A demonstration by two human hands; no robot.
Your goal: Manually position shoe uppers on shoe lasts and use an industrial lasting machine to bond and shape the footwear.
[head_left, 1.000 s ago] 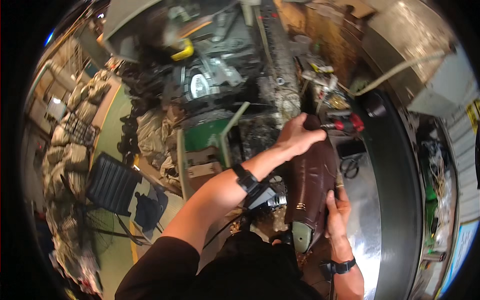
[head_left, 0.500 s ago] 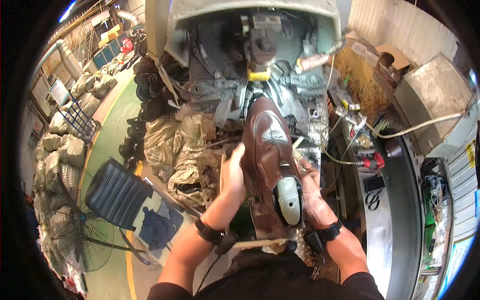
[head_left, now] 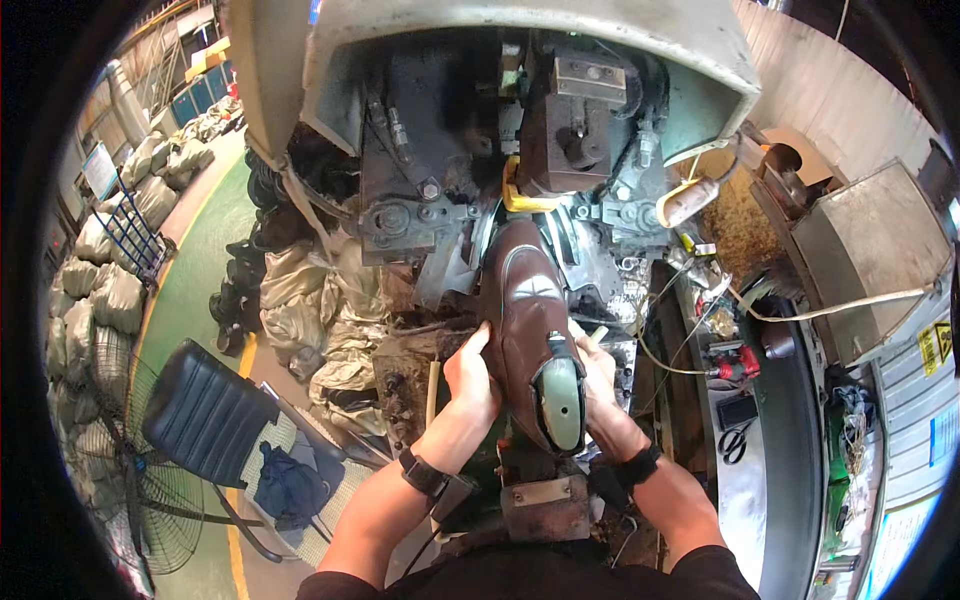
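Now both hands, left (head_left: 470,375) and right (head_left: 600,375), clasp the brown shoe (head_left: 530,320) from either side.

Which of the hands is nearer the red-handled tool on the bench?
Right. The right hand grips the brown shoe on the side facing the red-handled tool; the left hand holds the far side.

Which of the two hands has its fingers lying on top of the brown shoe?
The left hand: its fingers curl onto the brown shoe; the right hand stays beside it.
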